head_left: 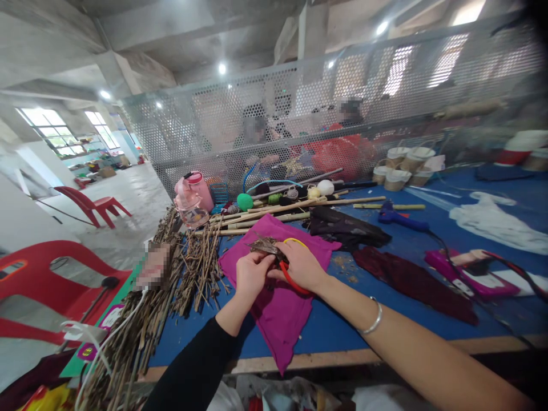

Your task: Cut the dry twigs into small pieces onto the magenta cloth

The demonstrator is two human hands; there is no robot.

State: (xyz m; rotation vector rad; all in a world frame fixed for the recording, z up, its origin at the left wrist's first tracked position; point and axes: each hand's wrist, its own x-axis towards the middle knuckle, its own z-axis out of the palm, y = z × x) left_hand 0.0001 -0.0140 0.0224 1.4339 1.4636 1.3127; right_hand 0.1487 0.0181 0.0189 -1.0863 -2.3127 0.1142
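My right hand (303, 265) is wrapped round the red and yellow handles of a pair of scissors (295, 281). The scissor blades (270, 249) point left over a small heap of brown dry plant bits (259, 244). My left hand (252, 274) is closed in a pinch right beside the blades; what sits between its fingertips is too small to make out. Both hands are above a magenta cloth (278, 325) spread on the blue table (329, 328).
Bundles of thin dry twigs (197, 268) lie at the left. Behind the cloth are bamboo sticks (274, 214), yarn balls (245, 201) and a pink jug (194, 197). A blue glue gun (400, 218), dark red cloth (411, 282) and magenta power strip (466, 277) are on the right.
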